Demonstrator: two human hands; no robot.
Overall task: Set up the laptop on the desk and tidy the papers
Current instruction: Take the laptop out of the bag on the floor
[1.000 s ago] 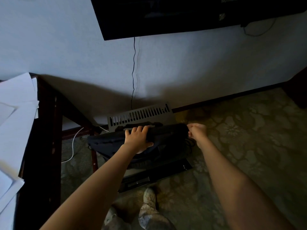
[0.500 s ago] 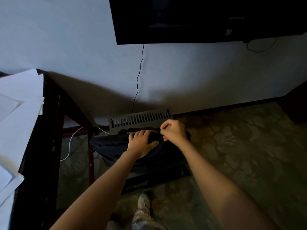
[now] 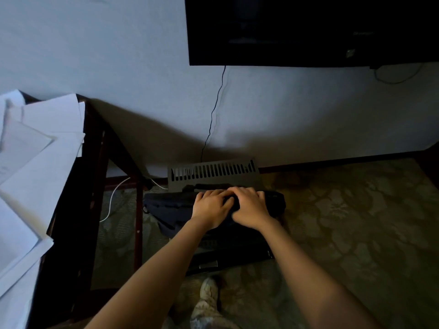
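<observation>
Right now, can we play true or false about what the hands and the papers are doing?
1. The left hand and the right hand are both on the dark bag. True.
2. White papers lie on the desk. True.
3. The dark bag sits on the desk. False: it is on the carpet beside the desk.
4. The papers form one neat stack. False: they overlap at odd angles.
</observation>
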